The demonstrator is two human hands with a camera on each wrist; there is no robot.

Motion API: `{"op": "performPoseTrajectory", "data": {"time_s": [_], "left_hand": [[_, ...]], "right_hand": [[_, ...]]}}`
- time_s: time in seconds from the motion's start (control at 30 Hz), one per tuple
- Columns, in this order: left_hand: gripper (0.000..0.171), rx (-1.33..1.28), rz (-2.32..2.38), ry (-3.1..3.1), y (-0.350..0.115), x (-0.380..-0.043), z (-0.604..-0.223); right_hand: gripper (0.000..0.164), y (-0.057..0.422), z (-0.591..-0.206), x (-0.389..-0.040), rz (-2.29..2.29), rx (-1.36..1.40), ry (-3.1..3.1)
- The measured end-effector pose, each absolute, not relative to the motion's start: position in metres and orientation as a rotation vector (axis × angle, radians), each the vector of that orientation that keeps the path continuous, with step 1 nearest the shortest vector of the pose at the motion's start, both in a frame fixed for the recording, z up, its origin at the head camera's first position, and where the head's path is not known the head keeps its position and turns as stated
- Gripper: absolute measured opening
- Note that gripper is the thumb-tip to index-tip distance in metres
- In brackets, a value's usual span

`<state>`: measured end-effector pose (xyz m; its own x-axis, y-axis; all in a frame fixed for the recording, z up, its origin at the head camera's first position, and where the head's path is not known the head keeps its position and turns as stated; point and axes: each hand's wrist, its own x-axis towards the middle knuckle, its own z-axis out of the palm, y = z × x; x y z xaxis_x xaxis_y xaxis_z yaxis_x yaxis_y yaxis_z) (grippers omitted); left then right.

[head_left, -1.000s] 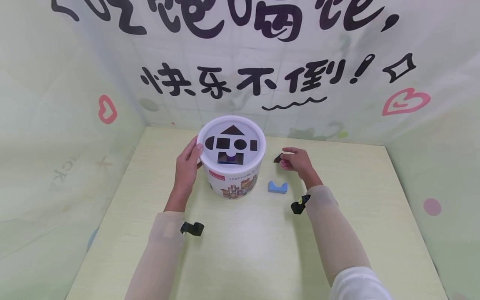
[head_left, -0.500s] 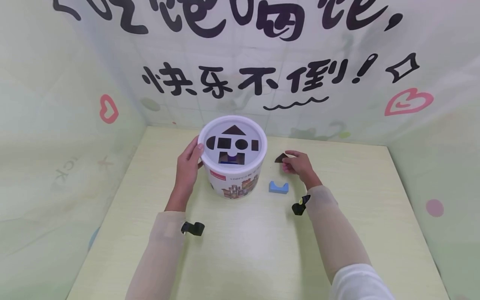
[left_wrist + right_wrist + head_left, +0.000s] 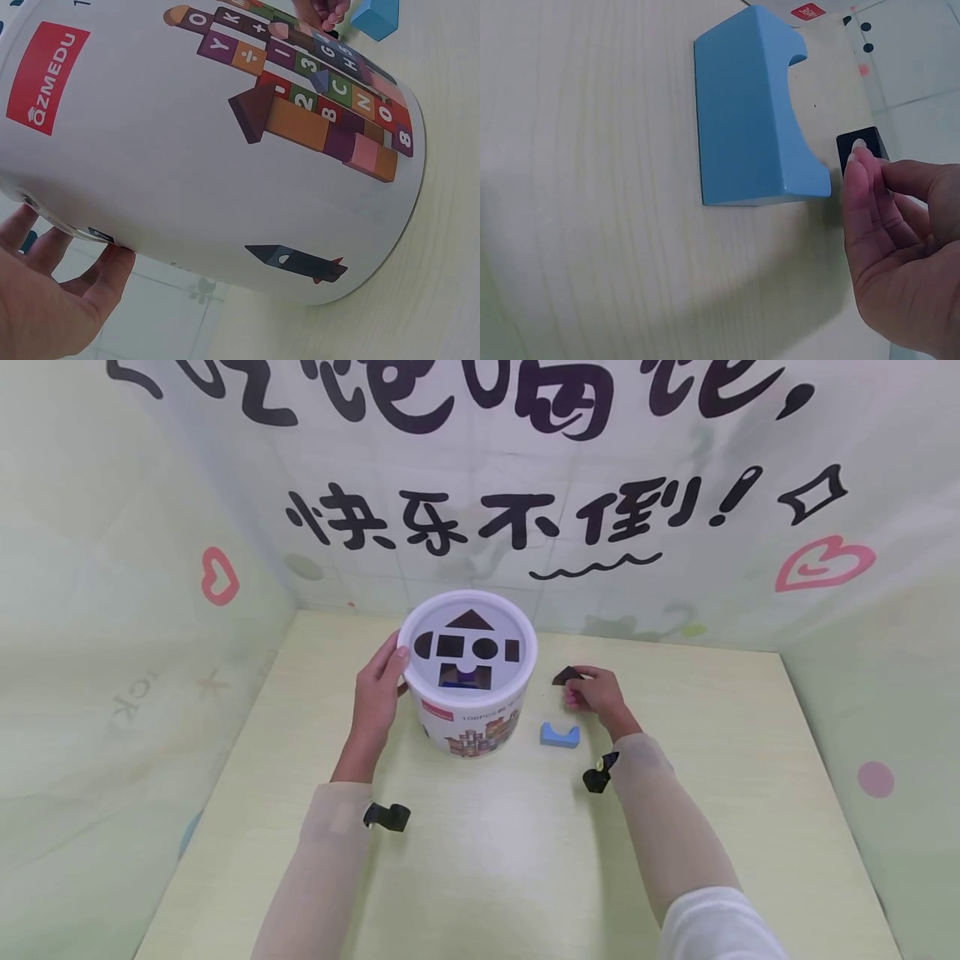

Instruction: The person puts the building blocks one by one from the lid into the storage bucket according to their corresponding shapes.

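Observation:
A white bucket with a shape-sorter lid stands upright on the table. My left hand grips its left side, thumb at the lid's rim; the left wrist view shows the hand's fingers against the wall. Right of the bucket, my right hand pinches a dark triangular block at the tabletop. Part of that block is hidden behind the fingers. A blue block with a curved notch sits apart from both hands, nearer the front; in the right wrist view the blue block looms large beside the right hand.
The lid has triangle, half-round, square, round, rectangular and notched openings. Something blue and purple shows inside the notched opening. A printed cloth hangs behind the pale wooden table and along both sides.
The dark triangular block has turned in my right fingers, showing more of its triangular face, and shifted slightly. My left hand keeps its grip on the bucket; the blue block has stayed put.

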<state>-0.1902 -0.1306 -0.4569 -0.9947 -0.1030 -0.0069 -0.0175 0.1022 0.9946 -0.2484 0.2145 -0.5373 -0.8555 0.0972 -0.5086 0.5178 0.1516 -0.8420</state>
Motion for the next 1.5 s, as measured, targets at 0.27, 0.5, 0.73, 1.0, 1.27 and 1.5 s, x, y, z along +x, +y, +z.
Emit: {"op": "performPoseTrajectory", "data": {"time_s": [0.27, 0.5, 0.73, 1.0, 1.27, 1.5], "left_hand": [[0.048, 0.131, -2.062, -2.287, -0.132, -0.19, -0.457], [0.05, 0.145, -2.047, -2.304, -0.131, -0.19, -0.457], [0.05, 0.137, -2.044, -2.308, -0.131, -0.19, -0.456], [0.049, 0.136, -2.049, -2.305, -0.131, -0.189, -0.456], [0.05, 0.126, -2.054, -2.285, -0.132, -0.19, -0.458], [0.051, 0.124, -2.045, -2.294, -0.131, -0.19, -0.458]], "right_hand": [[0.041, 0.214, -0.538, -0.248, -1.756, 0.594, 2.112], [0.04, 0.214, -0.54, -0.247, -1.78, 0.6, 2.113], [0.039, 0.215, -0.54, -0.246, -1.782, 0.611, 2.121], [0.04, 0.214, -0.537, -0.246, -1.786, 0.599, 2.14], [0.038, 0.215, -0.532, -0.248, -1.753, 0.557, 2.188], [0.039, 0.214, -0.524, -0.249, -1.754, 0.515, 2.231]]}}
